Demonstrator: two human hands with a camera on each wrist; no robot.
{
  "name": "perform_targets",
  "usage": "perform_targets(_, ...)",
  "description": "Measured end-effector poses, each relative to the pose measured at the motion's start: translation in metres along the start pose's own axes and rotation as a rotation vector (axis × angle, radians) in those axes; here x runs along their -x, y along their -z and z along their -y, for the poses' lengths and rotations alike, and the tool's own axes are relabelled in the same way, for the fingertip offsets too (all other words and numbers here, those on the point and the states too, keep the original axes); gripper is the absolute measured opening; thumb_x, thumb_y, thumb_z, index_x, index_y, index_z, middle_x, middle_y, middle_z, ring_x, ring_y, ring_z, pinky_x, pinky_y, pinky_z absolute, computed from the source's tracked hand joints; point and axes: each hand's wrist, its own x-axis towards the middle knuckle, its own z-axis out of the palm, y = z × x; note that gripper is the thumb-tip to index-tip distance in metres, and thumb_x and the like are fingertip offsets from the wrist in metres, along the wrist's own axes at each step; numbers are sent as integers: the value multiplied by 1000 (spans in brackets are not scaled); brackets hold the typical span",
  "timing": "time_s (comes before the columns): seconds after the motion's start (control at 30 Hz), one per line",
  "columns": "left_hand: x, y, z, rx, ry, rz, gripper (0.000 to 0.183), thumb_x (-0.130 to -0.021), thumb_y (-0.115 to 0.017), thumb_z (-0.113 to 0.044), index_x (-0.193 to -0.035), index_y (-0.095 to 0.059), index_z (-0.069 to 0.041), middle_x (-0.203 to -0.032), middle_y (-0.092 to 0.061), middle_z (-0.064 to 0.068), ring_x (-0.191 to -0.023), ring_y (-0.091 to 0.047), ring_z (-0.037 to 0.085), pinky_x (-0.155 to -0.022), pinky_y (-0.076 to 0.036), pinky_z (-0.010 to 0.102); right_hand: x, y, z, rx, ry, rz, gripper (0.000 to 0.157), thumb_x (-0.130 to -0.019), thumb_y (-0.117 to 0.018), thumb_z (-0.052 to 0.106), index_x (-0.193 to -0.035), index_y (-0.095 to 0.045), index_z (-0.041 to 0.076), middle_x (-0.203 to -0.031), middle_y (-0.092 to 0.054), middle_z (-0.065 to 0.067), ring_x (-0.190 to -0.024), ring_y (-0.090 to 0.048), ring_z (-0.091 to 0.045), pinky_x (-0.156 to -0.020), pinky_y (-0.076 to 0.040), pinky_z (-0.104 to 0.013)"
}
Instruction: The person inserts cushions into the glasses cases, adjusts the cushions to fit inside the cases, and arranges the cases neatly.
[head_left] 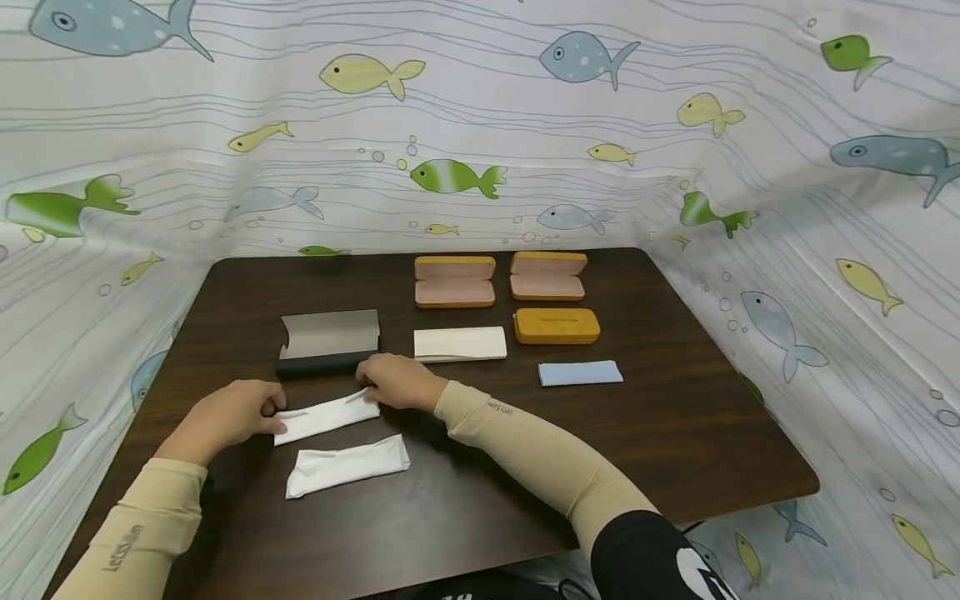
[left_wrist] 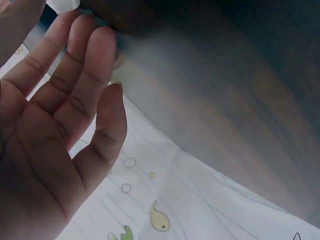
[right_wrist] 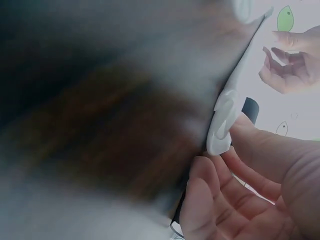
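A folded white cloth stretches between both hands, low over the table or on it; I cannot tell which. Its left end is pinched by my left hand, and in the left wrist view only a white corner shows by the thumb and forefinger. At the other end my right hand pinches the cloth between thumb and fingers, the folded layers showing in the right wrist view. A second folded white cloth lies nearer the table's front. Just behind the hands is an open dark case with a grey flap.
At the back of the dark wooden table stand two open yellow cases with pink lining. A closed yellow case, a cream folded cloth and a light blue folded cloth lie before them. Fish-print curtain surrounds the table.
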Motion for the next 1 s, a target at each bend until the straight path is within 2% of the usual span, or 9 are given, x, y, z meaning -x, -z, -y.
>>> perform_targets(0.2, -2, -6, -3, 39, -17, -5, 25, -82, -84, -20, -88, -63, -8, -77, -55, 1, -68, -49, 18, -60, -43, 36, 1, -2, 0, -13, -33, 24, 25, -96, -72, 27, -118, -70, 14, -109, -66, 5, -88, -59, -5, -72, -49, -19)
perform_targets(0.37, -3, -10, 2, 54, -46, -7, 21, -85, -81, -16, -80, -61, -13, -73, -52, -2, -66, -47, 16, -58, -39, 33, -1, -4, 0, -42, -51, 46, 12, -97, -71, 27, -100, -68, 16, -90, -61, 8, -74, -54, -5, -63, -44, -18)
perform_targets(0.5, -4, -12, 6, 64, -65, -8, 22, -86, -80, -14, -77, -60, -14, -72, -52, -3, -66, -47, 16, -59, -39, 33, -1, -4, 1, -54, -58, 61, 12, -98, -69, 25, -91, -64, 18, -84, -57, 9, -71, -51, -6, -61, -42, -19)
perform_targets(0.67, -4, -10, 8, 81, -81, -19, 21, -86, -80, -12, -76, -61, -14, -73, -53, -3, -67, -47, 16, -59, -40, 33, 0, -5, 2, -32, -45, 50, 11, -101, -66, 23, -91, -65, 17, -88, -55, 8, -75, -51, -6, -63, -42, -18)
perform_targets(1.0, -3, -4, 7, 83, -132, -78, 21, -87, -79, -13, -78, -60, -13, -71, -53, -5, -65, -46, 14, -58, -39, 31, 6, 2, 0, -102, -70, 19, 10, -103, -62, 22, -94, -62, 18, -81, -59, 8, -66, -51, -6, -58, -42, -21)
